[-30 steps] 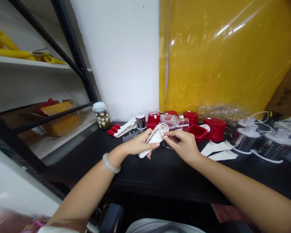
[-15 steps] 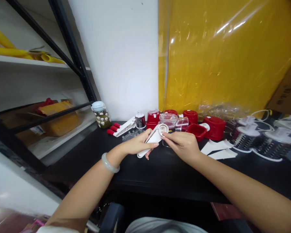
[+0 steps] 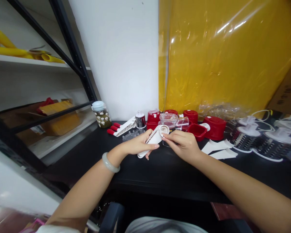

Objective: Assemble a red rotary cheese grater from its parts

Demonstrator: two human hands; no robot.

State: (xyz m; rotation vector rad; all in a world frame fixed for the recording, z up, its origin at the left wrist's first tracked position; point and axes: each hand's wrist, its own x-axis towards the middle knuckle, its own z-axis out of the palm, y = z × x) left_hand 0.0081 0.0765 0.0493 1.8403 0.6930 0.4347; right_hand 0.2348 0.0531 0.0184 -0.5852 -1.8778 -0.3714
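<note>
My left hand is closed round a white plastic crank handle, thumb on top and fingers beneath. The handle tilts up to the right and ends in a round ring. At that ring, my right hand pinches with thumb and forefinger; whether a small part sits between the fingertips I cannot make out. Beyond the hands stands a clear plastic bowl-like part. Left of it, a clear toothed disc lies partly behind my left wrist, near white handles with red grips.
Red plastic housings and a small grater drum line the back. White flat pieces and larger grater drums lie to the right. A lidded jar stands by the shelf rack at left.
Almost nothing differs. Both hands and the white crank handle have shifted very slightly right in the picture, and my right fingertips stay at the ring.
</note>
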